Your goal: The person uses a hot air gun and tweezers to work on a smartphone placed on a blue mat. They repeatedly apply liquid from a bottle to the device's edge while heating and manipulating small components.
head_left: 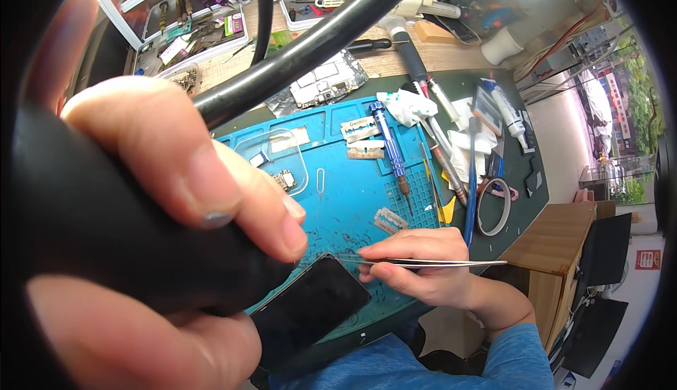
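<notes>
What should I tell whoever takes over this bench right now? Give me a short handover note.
Left hand: gripping a thick black tool handle, hose running off it, held close above the phone.
Right hand: pinching metal tweezers, tips at the phone's top edge.
Phone lies dark, screen up, on the blue mat.
Screwdriver and razor blades lie on the mat.
Done: cannot tell. Left: screen looks still seated.

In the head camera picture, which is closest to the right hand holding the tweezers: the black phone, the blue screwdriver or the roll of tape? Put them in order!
From the right hand:
1. Black phone, just left of the fingertips, at the tweezers' tip.
2. Roll of tape, up and to the right on the dark mat.
3. Blue screwdriver, farther up on the blue mat.
</notes>
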